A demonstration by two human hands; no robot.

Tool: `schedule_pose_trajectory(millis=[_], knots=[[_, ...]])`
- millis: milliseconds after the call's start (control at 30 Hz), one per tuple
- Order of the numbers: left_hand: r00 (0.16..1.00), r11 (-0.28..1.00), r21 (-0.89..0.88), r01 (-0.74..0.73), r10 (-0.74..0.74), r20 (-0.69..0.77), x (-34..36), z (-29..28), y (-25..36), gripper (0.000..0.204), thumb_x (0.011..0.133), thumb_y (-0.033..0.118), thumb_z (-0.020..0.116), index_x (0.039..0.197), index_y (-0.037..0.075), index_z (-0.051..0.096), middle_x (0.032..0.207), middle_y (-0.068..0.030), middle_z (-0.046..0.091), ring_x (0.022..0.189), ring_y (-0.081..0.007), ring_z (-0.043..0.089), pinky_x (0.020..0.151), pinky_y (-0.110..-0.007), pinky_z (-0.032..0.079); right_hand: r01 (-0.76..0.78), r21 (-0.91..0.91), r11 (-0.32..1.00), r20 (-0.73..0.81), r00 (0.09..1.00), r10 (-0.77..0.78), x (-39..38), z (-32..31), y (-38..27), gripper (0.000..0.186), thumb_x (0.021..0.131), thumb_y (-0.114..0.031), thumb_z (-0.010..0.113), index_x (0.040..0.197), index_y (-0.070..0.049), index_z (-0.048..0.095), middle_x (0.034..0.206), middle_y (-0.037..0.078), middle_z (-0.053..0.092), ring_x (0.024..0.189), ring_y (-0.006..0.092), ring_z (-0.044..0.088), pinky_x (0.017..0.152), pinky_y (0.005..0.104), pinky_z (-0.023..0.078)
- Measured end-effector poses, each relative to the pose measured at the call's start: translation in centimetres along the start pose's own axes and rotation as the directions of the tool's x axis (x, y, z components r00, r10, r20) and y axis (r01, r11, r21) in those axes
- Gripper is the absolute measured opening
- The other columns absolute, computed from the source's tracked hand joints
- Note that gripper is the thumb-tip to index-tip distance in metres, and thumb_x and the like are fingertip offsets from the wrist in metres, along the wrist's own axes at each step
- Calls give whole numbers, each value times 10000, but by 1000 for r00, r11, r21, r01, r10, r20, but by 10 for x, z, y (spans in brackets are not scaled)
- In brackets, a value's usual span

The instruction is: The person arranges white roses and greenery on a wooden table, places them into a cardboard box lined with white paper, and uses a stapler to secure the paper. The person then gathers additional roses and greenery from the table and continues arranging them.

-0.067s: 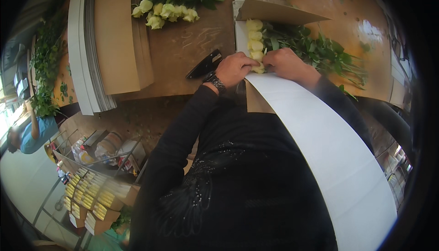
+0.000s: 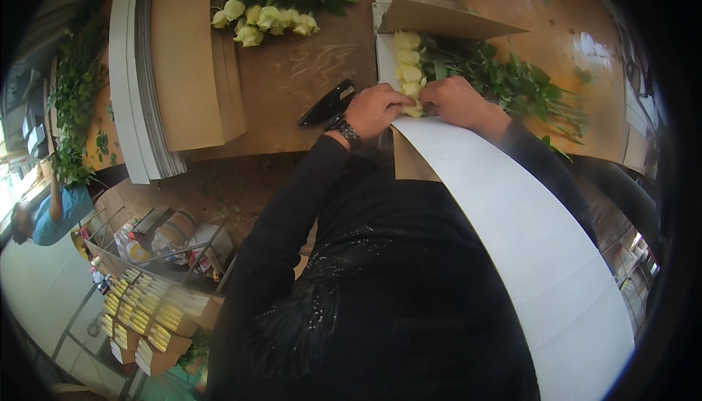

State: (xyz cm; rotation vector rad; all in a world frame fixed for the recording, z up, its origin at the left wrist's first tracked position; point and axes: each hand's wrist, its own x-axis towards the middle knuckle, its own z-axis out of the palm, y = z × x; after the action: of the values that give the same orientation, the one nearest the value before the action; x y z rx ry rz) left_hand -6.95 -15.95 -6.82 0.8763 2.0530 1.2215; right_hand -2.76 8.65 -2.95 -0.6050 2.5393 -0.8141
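A row of pale yellow roses (image 2: 406, 65) with green leafy stems (image 2: 512, 83) lies on a white sheet (image 2: 526, 218) with a brown cardboard flap (image 2: 446, 19) folded over the far end. My left hand (image 2: 374, 108), with a dark wristwatch, pinches the nearest rose head. My right hand (image 2: 457, 101) presses on the stems and the same rose, touching the left hand. The white sheet curves down over my right forearm toward me.
A black tool (image 2: 327, 103) lies on the wooden table just left of my left hand. A loose bunch of yellow roses (image 2: 263, 17) lies at the far edge. A stack of cardboard and white sheets (image 2: 175, 65) stands at left. A person in blue (image 2: 51, 214) is far left.
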Motion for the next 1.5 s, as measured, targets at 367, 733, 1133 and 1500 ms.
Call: schedule_pose_trajectory(millis=[367,733,1133,1500], knots=[[1000,1000,6,-5,5,1,-4,-1,-3,269,900,145,638,1111,175,802,943,-154,682,937,-356,672,854,-447,546,-120,16,993,-123,985,121,-3,-20,-26,237,758,-81,723,984,-29,673,946,179,671,904,411,673,778,506,525],[933,857,-454,244,-336,-132,-4,-17,-6,241,1001,74,615,1191,3,745,1084,-95,740,922,-184,755,828,-299,580,-25,-17,1000,-48,999,24,5,-10,-19,166,777,-41,681,901,-1,579,919,197,653,850,451,658,745,538,509],[945,997,16,-74,75,-317,12,-3,14,279,901,41,635,1136,105,772,1112,-108,694,999,-306,692,832,-355,562,-6,73,997,-84,996,12,3,-8,-13,184,753,-65,711,923,-9,666,906,182,689,847,416,677,750,494,530],[892,999,20,36,-23,-452,12,-8,21,309,825,72,735,1132,112,745,982,-89,659,758,-227,682,718,-352,562,-50,4,999,-86,995,51,1,-9,-15,162,724,-65,708,873,-7,684,897,174,696,862,412,672,771,514,522]])
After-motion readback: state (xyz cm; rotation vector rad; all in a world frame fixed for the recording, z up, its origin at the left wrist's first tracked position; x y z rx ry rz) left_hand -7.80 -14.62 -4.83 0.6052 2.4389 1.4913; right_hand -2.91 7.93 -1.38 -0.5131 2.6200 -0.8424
